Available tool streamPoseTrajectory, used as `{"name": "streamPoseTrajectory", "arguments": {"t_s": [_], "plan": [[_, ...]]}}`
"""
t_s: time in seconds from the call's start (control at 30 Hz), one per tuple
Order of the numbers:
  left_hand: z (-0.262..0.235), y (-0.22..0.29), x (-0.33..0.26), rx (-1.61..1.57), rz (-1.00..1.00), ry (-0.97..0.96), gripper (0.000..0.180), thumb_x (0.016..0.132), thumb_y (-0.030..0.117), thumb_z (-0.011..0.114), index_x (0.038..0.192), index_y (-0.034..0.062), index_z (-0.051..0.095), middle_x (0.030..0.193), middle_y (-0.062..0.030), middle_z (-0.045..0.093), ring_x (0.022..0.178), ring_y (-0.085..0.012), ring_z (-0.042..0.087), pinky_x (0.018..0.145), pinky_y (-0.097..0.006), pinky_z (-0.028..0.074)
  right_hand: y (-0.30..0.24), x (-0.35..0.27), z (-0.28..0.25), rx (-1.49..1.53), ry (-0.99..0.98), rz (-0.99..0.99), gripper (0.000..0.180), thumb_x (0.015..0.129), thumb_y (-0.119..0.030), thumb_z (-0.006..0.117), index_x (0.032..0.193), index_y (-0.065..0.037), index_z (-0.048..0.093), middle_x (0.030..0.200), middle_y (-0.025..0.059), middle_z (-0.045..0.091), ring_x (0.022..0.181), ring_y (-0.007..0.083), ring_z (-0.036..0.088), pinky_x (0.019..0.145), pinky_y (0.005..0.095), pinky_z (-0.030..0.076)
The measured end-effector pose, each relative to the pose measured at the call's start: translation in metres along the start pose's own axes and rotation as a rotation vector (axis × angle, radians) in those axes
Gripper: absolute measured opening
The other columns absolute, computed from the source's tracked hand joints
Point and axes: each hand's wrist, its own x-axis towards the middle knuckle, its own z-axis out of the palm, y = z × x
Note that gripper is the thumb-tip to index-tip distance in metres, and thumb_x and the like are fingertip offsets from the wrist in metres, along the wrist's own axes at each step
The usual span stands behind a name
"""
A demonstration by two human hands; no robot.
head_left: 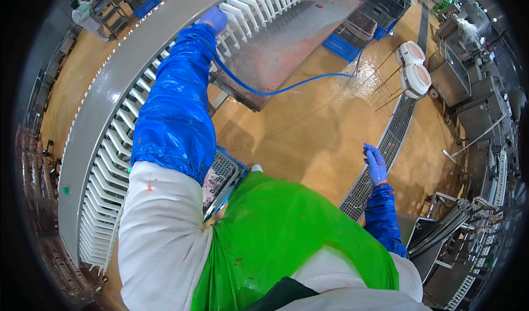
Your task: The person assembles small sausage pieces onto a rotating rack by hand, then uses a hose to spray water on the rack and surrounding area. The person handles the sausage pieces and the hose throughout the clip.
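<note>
My left arm, in a blue sleeve cover, is stretched far forward. My left hand [214, 20], in a blue-purple glove, is at the inner edge of the curved grey conveyor [93, 123], against its white angled slats [239, 20]. Its fingers are mostly hidden, so I cannot tell whether they grip anything. Off to the right, away from any surface, hangs my right hand [376, 165], gloved alike. Its fingers are stretched out, with nothing in them. A metal table [286, 46] with reddish scraps stands beside the slats.
A blue hose [286, 89] arcs above the tan floor, near blue and black crates [343, 45]. A perforated crate [227, 170] with pale scraps is by my left side. White round tubs [416, 79], a drain grate [397, 132] and steel carts [449, 71] are to the right.
</note>
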Motion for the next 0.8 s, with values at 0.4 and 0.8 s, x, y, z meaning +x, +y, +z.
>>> {"name": "streamPoseTrajectory", "arguments": {"t_s": [0.4, 0.8], "plan": [[0.058, -0.043, 0.089, 0.366, 0.385, -0.142, 0.036, 0.09, 0.023, 0.044, 0.111, 0.0018, 0.064, 0.108, -0.0219, 0.065, 0.097, -0.0367, 0.064, 0.086, -0.045, 0.049, -0.069, 0.083, 0.059, 0.047, -0.044, -0.125, 0.034, 0.095, -0.019, 0.054, 0.126, -0.007, 0.057, 0.115, 0.0032, 0.06, 0.105, 0.0123, 0.054, 0.09, 0.0272, 0.043], [-0.023, 0.04, 0.147, 0.149, 0.31, -0.003, 0.032, 0.09, 0.021, 0.046, 0.105, 0.0009, 0.066, 0.104, -0.0219, 0.065, 0.097, -0.0373, 0.063, 0.087, -0.042, 0.05, -0.077, 0.103, 0.072, 0.043, 0.07, -0.107, 0.032, 0.094, -0.017, 0.054, 0.124, -0.006, 0.058, 0.115, 0.0038, 0.061, 0.106, 0.0126, 0.054, 0.09, 0.0262, 0.044]]}}
